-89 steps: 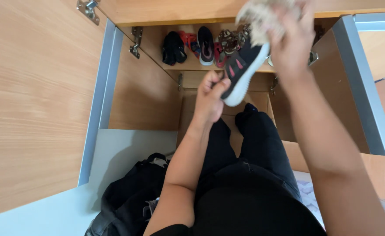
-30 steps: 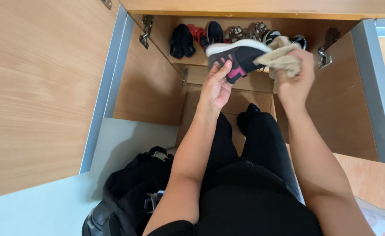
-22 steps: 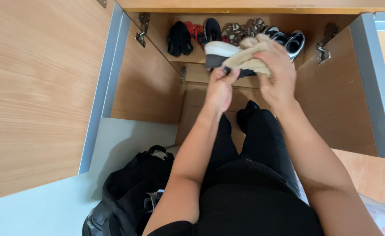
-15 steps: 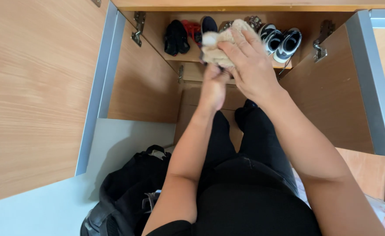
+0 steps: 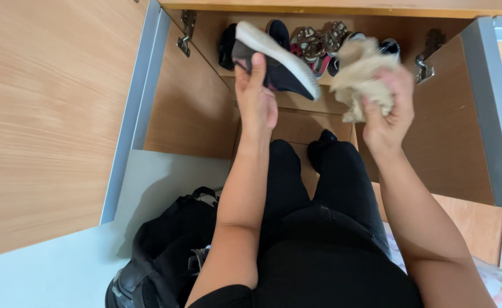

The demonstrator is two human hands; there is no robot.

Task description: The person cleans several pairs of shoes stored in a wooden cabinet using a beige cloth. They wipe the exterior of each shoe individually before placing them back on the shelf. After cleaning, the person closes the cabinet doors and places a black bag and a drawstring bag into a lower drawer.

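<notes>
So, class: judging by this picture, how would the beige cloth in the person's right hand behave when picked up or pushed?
The beige cloth is probably floppy: it bunches and droops from the right hand. It looks light, since a loose grip holds it. It seems unlikely to roll or slip; its surface looks soft and matte.

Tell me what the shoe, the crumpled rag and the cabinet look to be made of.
Shoe: dark knit-looking fabric upper, pale matte sole, probably foam or rubber. Rag: soft beige cloth, fuzzy and crumpled. Cabinet: light wood-grain panels, likely laminate, with smooth grey edging and metal hinges.

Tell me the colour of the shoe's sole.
White sole on a dark shoe, seen in the head view.
</notes>
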